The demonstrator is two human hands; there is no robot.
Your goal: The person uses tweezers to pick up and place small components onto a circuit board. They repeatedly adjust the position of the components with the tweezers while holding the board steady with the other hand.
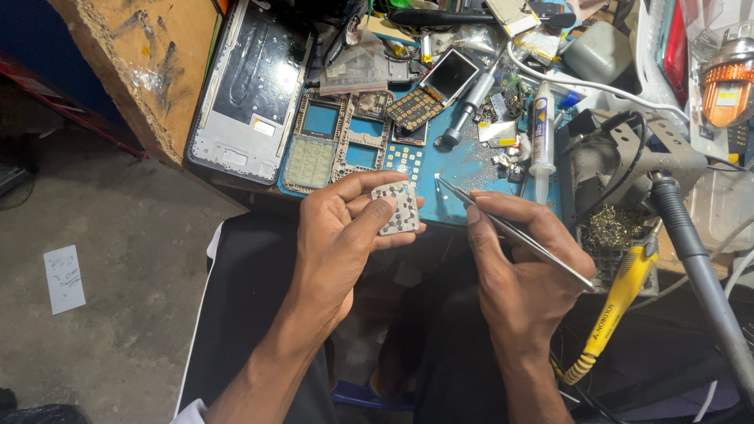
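My left hand (342,235) holds a small grey keypad sheet with rows of round metal domes (397,208), pinched between thumb and fingers just below the bench edge. My right hand (522,271) grips slim metal tweezers (503,226) whose tips point up and left, a short gap to the right of the keypad sheet. Both hands hover over my lap, in front of the blue work mat (463,169).
On the mat lie phone frames (349,137), a white keypad (310,161), a small phone circuit board with screen (432,90), a screwdriver (467,110) and a white glue tube (540,133). A large phone chassis (247,90) lies left. A soldering stand (628,157) and yellow-handled iron (616,302) sit right.
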